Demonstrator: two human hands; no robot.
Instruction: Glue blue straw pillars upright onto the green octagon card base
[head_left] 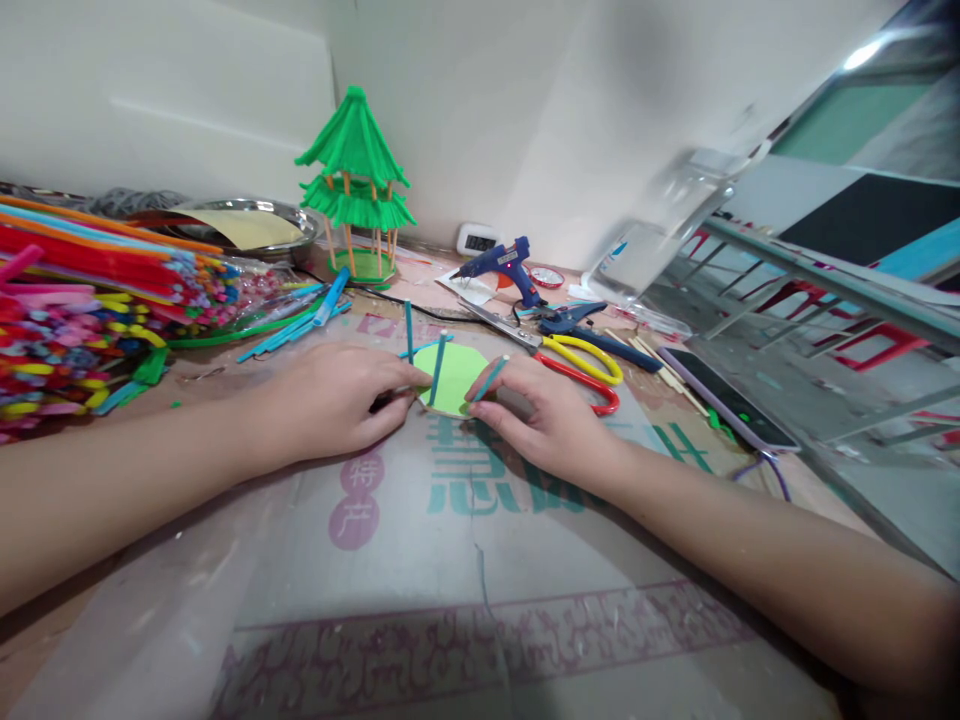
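Observation:
A light green paper disc (455, 372) lies on the cardboard-covered table, with thin teal sticks standing on it. My left hand (337, 398) rests at the disc's left edge, its fingers pinching the base of one upright teal stick (437, 368). My right hand (541, 417) lies at the disc's right edge and holds a slanted teal stick (491, 378) between its fingertips. Another teal stick (409, 331) stands at the disc's far edge.
A green model pagoda (357, 190) stands at the back. A heap of coloured pipe cleaners (82, 310) fills the left. A blue glue gun (504, 265), scissors with yellow and red handles (581, 368), pliers (592, 335) and a phone (726, 400) lie to the right.

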